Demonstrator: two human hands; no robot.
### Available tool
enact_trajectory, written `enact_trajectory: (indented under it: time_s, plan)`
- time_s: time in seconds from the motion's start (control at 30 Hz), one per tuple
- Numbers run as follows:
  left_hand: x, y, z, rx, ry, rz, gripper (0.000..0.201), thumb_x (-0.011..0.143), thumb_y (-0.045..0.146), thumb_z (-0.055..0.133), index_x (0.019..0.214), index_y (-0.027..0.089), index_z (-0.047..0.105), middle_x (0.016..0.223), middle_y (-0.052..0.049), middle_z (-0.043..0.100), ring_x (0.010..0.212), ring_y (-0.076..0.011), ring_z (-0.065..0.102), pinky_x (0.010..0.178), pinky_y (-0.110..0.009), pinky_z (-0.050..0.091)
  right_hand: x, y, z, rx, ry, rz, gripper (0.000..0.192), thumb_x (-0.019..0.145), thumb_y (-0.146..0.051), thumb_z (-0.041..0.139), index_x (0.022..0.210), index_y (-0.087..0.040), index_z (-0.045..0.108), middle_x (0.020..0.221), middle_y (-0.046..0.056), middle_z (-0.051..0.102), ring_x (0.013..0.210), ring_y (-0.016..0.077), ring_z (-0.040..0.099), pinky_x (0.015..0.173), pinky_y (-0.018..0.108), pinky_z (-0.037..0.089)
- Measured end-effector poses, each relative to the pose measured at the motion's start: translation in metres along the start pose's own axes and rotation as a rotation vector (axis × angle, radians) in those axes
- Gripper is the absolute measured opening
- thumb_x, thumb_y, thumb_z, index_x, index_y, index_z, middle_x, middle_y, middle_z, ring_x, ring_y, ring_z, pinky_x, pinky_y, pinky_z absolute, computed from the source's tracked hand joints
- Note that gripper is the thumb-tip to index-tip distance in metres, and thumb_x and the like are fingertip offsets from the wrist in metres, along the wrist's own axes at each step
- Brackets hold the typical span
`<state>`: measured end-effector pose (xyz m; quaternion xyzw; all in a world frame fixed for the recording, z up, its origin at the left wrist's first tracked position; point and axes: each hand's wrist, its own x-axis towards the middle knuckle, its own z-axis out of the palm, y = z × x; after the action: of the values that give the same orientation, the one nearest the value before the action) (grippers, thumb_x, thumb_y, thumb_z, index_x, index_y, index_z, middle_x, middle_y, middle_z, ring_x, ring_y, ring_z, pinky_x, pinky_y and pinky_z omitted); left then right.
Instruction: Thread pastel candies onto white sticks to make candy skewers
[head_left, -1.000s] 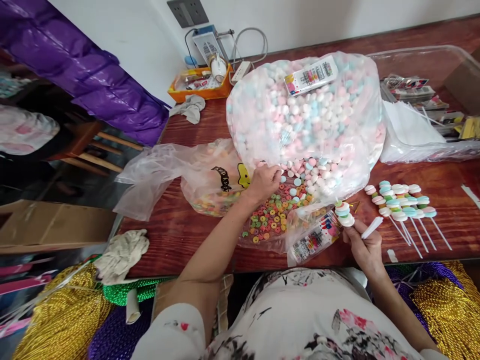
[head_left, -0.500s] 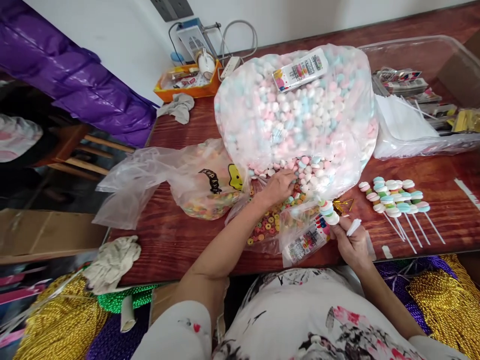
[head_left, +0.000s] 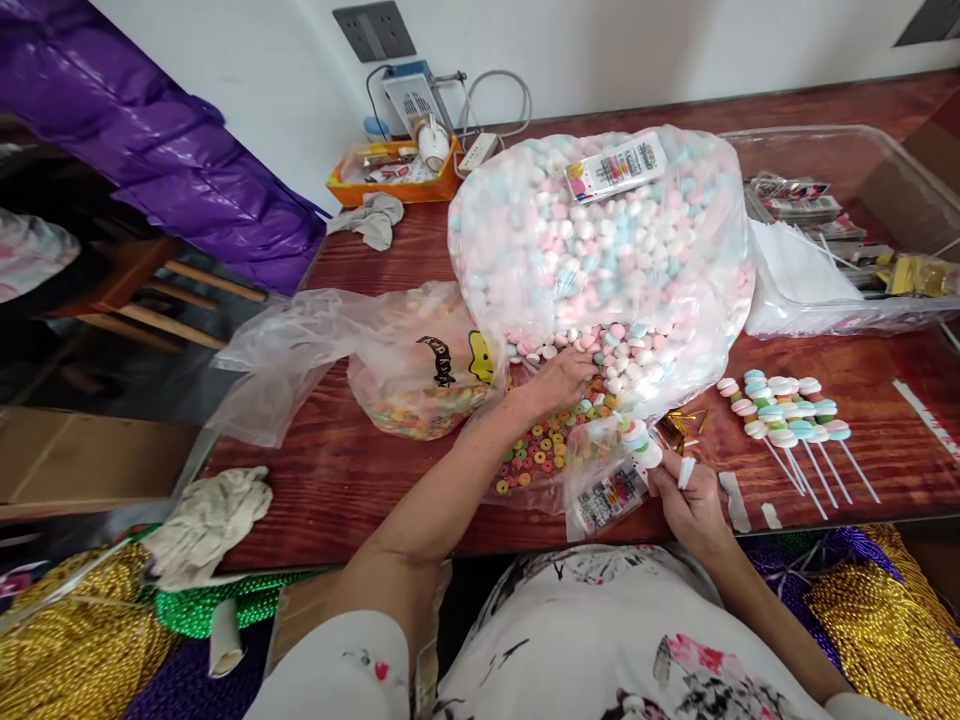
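My left hand [head_left: 564, 382] reaches to the mouth of a large clear bag of pastel marshmallows [head_left: 622, 240]. Its fingers are bent together among loose marshmallows and ring candies, and whatever they grip is hidden. Below it lies an open bag of colourful ring candies [head_left: 541, 450]. My right hand [head_left: 694, 508] is closed around a candy skewer [head_left: 639, 442], with marshmallows threaded at the end by the bags and white stick showing between the fingers. Right of this hand, several finished-looking candy skewers [head_left: 787, 410] lie side by side, their white sticks pointing toward me.
A tied bag of ring candies [head_left: 420, 385] sits left of my forearm. Behind it stands an orange box [head_left: 390, 190] of small items. A clear plastic bin [head_left: 825, 318] holds white sticks and packets at the right. A crumpled cloth [head_left: 214, 520] hangs at the left table edge.
The view has shifted slightly. My right hand, with the candy skewer, is a little further left and lower. My left hand stays among the candies.
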<state>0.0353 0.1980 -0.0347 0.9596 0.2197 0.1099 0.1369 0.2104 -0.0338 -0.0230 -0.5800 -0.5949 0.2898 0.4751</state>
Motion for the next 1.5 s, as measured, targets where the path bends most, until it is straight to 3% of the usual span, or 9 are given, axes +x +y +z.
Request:
enact_trajectory:
  time_s: [0.07, 0.13, 0.27, 0.37, 0.43, 0.77, 1.17, 1.37, 1.5]
  plan:
    - [0.001, 0.004, -0.004, -0.043, 0.042, -0.054, 0.026, 0.070, 0.002, 0.052, 0.081, 0.014, 0.073, 0.084, -0.011, 0.073, 0.087, -0.0244, 0.068, 0.090, -0.040, 0.054, 0.003, -0.006, 0.007, 0.005, -0.029, -0.046, 0.032, 0.099, -0.022, 0.047, 0.067, -0.021, 0.050, 0.059, -0.003, 0.049, 0.053, 0.0124, 0.045, 0.055, 0.027, 0.034]
    - [-0.005, 0.013, -0.011, -0.192, 0.204, -0.163, 0.026, 0.075, 0.006, 0.052, 0.088, 0.014, 0.074, 0.085, -0.010, 0.073, 0.086, -0.0233, 0.069, 0.085, -0.038, 0.056, 0.005, -0.012, 0.010, 0.000, -0.050, -0.059, 0.032, 0.099, -0.021, 0.046, 0.068, -0.021, 0.050, 0.060, -0.002, 0.050, 0.053, 0.0121, 0.044, 0.055, 0.027, 0.034]
    - [-0.042, 0.046, -0.024, -0.836, 0.588, -0.469, 0.038, 0.088, 0.028, 0.061, 0.124, 0.016, 0.069, 0.083, -0.003, 0.074, 0.069, -0.0175, 0.071, 0.067, -0.032, 0.060, 0.009, -0.019, 0.011, 0.004, -0.079, -0.035, 0.035, 0.101, -0.023, 0.044, 0.065, -0.021, 0.046, 0.058, -0.003, 0.046, 0.052, 0.0120, 0.041, 0.053, 0.027, 0.032]
    - [-0.071, 0.076, -0.025, -1.206, 0.697, -0.596, 0.043, 0.087, 0.037, 0.069, 0.125, 0.017, 0.069, 0.089, -0.005, 0.077, 0.069, -0.0180, 0.073, 0.067, -0.033, 0.063, 0.014, -0.022, 0.017, 0.001, -0.112, -0.057, 0.034, 0.100, -0.022, 0.045, 0.066, -0.021, 0.046, 0.058, -0.004, 0.044, 0.051, 0.0122, 0.039, 0.052, 0.027, 0.031]
    - [-0.085, 0.090, -0.021, -1.261, 0.786, -0.624, 0.041, 0.086, 0.041, 0.071, 0.121, 0.020, 0.071, 0.099, -0.007, 0.079, 0.076, -0.0194, 0.075, 0.070, -0.034, 0.065, 0.018, -0.024, 0.024, -0.020, -0.138, -0.101, 0.031, 0.100, -0.020, 0.046, 0.068, -0.021, 0.048, 0.059, -0.003, 0.046, 0.051, 0.0124, 0.039, 0.052, 0.027, 0.031]
    - [-0.106, 0.096, -0.009, -0.950, 0.958, -0.553, 0.029, 0.090, 0.031, 0.069, 0.118, 0.027, 0.074, 0.120, -0.005, 0.074, 0.113, -0.0219, 0.070, 0.100, -0.036, 0.059, 0.027, -0.038, 0.035, -0.113, -0.217, -0.161, 0.025, 0.099, -0.016, 0.044, 0.076, -0.021, 0.053, 0.064, -0.002, 0.055, 0.054, 0.0137, 0.046, 0.053, 0.027, 0.033]
    - [-0.104, 0.099, -0.017, -0.639, 1.090, -0.476, 0.025, 0.085, 0.018, 0.074, 0.108, 0.025, 0.076, 0.107, -0.003, 0.078, 0.097, -0.0187, 0.075, 0.088, -0.031, 0.063, 0.017, -0.047, 0.051, 0.069, -0.271, 0.019, 0.031, 0.104, -0.027, 0.042, 0.075, -0.021, 0.050, 0.063, -0.004, 0.044, 0.058, 0.0123, 0.037, 0.056, 0.026, 0.031]
    - [-0.117, 0.098, -0.025, -0.236, 0.933, -0.318, 0.036, 0.088, 0.005, 0.061, 0.116, 0.024, 0.073, 0.118, -0.006, 0.076, 0.104, -0.0185, 0.075, 0.095, -0.033, 0.061, 0.020, -0.060, 0.057, 0.196, -0.319, 0.095, 0.033, 0.105, -0.032, 0.043, 0.075, -0.020, 0.051, 0.069, -0.003, 0.047, 0.066, 0.0126, 0.039, 0.067, 0.026, 0.036]
    - [-0.117, 0.096, -0.019, -0.286, 1.003, -0.436, 0.029, 0.088, 0.008, 0.065, 0.113, 0.023, 0.074, 0.108, -0.005, 0.079, 0.096, -0.0181, 0.076, 0.088, -0.031, 0.063, 0.023, -0.066, 0.063, 0.219, -0.321, 0.091, 0.034, 0.104, -0.032, 0.042, 0.074, -0.020, 0.053, 0.067, -0.003, 0.042, 0.064, 0.0130, 0.035, 0.065, 0.028, 0.035]
